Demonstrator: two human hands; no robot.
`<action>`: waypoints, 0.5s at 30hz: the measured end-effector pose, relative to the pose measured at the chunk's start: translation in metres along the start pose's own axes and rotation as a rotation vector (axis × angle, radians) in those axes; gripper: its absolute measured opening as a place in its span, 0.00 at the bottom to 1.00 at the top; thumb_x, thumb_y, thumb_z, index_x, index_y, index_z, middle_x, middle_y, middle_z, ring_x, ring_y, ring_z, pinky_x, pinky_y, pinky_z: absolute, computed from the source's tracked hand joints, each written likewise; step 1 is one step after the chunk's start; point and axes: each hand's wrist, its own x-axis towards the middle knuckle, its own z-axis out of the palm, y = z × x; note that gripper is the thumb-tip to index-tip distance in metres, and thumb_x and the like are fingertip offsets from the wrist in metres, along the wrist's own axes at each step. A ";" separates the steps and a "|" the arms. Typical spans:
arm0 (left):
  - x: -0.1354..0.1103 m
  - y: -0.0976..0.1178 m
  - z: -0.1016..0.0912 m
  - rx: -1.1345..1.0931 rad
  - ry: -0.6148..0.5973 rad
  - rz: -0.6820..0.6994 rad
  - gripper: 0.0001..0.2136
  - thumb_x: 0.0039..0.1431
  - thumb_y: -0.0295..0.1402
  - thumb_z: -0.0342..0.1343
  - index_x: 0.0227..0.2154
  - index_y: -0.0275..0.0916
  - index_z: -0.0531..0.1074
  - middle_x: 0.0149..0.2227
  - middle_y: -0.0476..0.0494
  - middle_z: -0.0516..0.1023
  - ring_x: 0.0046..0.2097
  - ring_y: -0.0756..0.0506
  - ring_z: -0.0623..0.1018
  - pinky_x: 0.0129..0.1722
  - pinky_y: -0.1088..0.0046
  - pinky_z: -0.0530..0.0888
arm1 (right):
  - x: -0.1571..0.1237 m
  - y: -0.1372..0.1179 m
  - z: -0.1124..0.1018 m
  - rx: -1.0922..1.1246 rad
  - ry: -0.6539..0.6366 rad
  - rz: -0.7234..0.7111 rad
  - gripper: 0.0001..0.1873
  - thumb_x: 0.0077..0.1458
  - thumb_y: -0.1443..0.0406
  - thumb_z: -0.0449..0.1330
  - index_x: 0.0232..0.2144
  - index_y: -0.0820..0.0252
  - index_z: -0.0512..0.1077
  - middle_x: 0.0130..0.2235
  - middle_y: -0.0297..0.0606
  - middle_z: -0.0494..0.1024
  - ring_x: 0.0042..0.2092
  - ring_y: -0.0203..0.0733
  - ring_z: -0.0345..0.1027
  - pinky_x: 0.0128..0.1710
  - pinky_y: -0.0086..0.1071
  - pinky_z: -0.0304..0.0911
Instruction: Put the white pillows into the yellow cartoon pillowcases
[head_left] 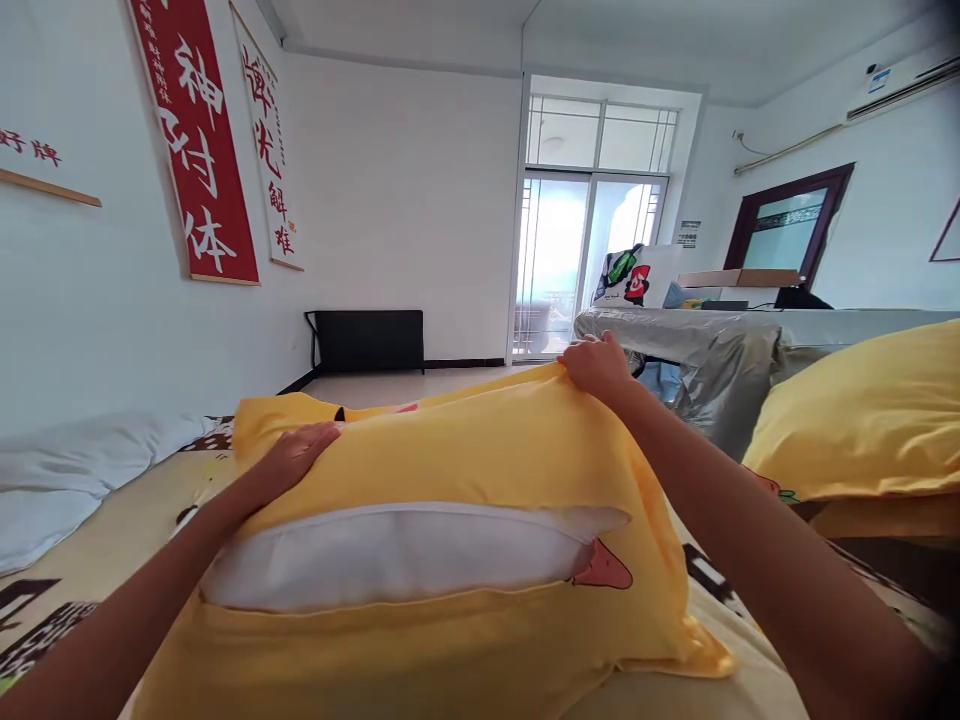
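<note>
A yellow pillowcase lies in front of me with a white pillow inside it. The long opening of the case gapes towards me, and the white pillow shows through. My left hand rests flat on the upper left of the case with its fingers stretched out. At the far right corner, my right hand has its fingers bent over the edge of the pillowcase and grips the cloth. A pink printed shape shows at the right end of the opening.
Beneath is a patterned beige sheet. White bedding lies on the left, and another yellow pillow on the right. Behind that stands a table with a silvery cover, bearing a bag and a box. A black folded item leans by the wall.
</note>
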 end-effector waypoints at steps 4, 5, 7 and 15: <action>-0.006 -0.012 0.018 0.123 0.160 0.082 0.24 0.63 0.47 0.36 0.57 0.44 0.62 0.58 0.43 0.67 0.59 0.42 0.65 0.59 0.59 0.59 | -0.001 -0.008 0.007 -0.034 -0.029 -0.044 0.17 0.60 0.68 0.48 0.30 0.64 0.76 0.35 0.50 0.79 0.44 0.53 0.69 0.42 0.43 0.52; -0.007 -0.013 0.019 0.150 0.147 0.096 0.24 0.63 0.47 0.36 0.56 0.44 0.63 0.57 0.43 0.69 0.58 0.42 0.67 0.58 0.60 0.60 | -0.004 -0.015 0.006 -0.021 -0.035 -0.076 0.16 0.61 0.67 0.48 0.32 0.63 0.75 0.36 0.49 0.79 0.44 0.53 0.68 0.42 0.42 0.52; -0.007 -0.013 0.023 0.201 0.126 0.093 0.24 0.62 0.48 0.37 0.54 0.43 0.65 0.53 0.42 0.72 0.55 0.41 0.69 0.56 0.61 0.62 | -0.013 -0.038 0.000 0.052 -0.038 -0.171 0.16 0.63 0.63 0.47 0.37 0.62 0.74 0.38 0.46 0.79 0.44 0.51 0.69 0.42 0.41 0.53; -0.003 -0.026 0.051 0.407 0.175 0.107 0.26 0.62 0.50 0.37 0.50 0.34 0.65 0.43 0.37 0.74 0.47 0.39 0.71 0.50 0.56 0.63 | -0.070 -0.150 -0.019 0.364 0.047 -0.688 0.31 0.58 0.51 0.51 0.57 0.64 0.58 0.50 0.50 0.72 0.47 0.51 0.65 0.46 0.43 0.56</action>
